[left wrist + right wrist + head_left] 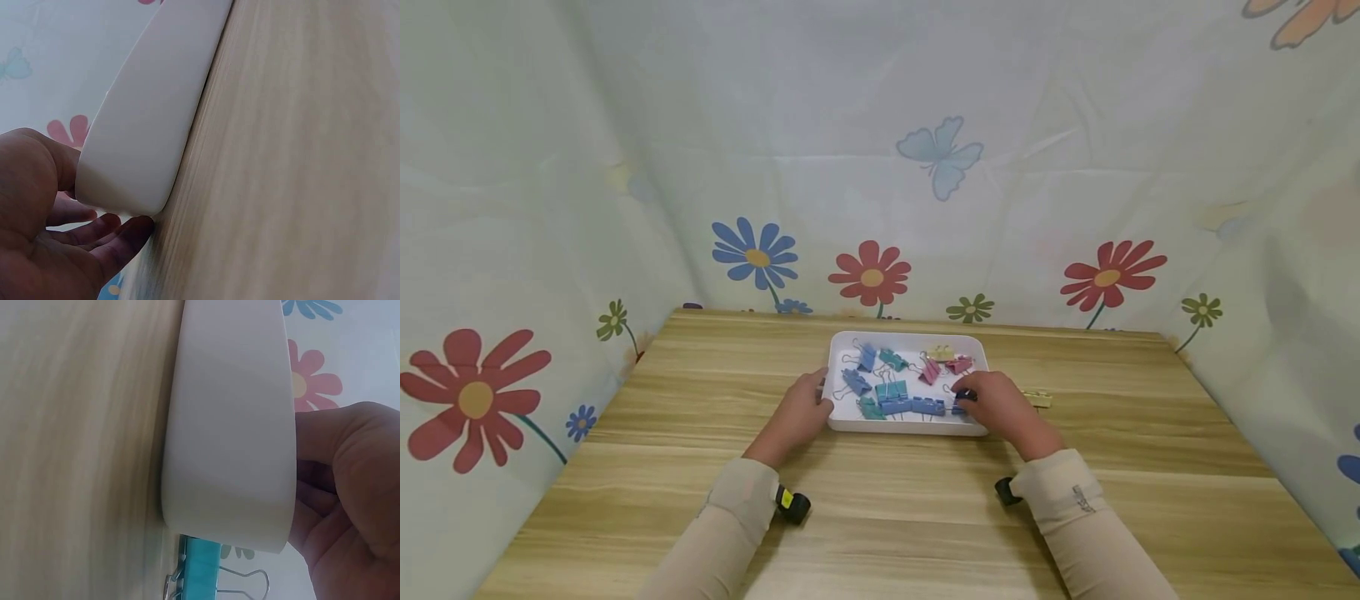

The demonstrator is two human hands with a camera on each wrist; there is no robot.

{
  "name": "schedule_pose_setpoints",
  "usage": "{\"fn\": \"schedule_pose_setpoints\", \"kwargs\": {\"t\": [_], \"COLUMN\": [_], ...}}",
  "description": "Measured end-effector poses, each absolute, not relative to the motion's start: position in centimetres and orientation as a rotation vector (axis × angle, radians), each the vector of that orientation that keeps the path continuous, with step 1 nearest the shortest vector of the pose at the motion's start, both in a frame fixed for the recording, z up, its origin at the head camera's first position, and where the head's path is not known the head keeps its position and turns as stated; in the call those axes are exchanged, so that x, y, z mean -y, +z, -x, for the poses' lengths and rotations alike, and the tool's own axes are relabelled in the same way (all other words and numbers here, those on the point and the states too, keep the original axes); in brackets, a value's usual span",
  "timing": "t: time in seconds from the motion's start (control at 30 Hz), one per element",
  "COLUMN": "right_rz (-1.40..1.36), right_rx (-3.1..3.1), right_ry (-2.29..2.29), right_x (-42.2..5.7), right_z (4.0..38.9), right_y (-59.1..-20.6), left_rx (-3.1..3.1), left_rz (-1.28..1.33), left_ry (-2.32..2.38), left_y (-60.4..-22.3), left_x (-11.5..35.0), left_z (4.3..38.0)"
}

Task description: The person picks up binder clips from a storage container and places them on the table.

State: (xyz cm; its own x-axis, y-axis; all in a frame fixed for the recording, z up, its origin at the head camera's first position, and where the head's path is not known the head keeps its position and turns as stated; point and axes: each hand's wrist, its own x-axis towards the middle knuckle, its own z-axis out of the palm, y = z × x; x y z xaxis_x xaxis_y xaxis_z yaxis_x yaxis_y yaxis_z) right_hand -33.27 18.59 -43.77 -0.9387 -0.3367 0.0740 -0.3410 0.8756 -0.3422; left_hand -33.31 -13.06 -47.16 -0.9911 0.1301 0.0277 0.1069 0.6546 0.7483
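Both arms [722,521] forward, left hand [796,414] holds tray [898,427], right hand [1002,408] pinches clip [966,395]

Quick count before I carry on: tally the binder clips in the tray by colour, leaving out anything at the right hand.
Blue clips: 4
Green-teal clips: 3
Pink clips: 2
Yellow clip: 1
Total: 10, clips at the right hand left out.
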Motion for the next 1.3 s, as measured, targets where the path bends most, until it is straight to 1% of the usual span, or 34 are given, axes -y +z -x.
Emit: {"fn": "schedule_pose_setpoints", "kwargs": {"t": [0.53,1.3], "right_rz": [-0.558,-0.523], "right_rx": [2.976,2.936], "right_ry": [0.52,0.57], "right_x": [-18.8,-19.4], "right_z": [32.9,32.0], "right_y": [-43.7,-42.4], "left_rx": [-2.845,-2.814], "left_rz": [-0.218,-0.193], "left_ry": [1.268,1.267], "left_y": [-47.4,-46.8], "left_x": [13.1,13.0], "left_z": [33.4,33.3]}}
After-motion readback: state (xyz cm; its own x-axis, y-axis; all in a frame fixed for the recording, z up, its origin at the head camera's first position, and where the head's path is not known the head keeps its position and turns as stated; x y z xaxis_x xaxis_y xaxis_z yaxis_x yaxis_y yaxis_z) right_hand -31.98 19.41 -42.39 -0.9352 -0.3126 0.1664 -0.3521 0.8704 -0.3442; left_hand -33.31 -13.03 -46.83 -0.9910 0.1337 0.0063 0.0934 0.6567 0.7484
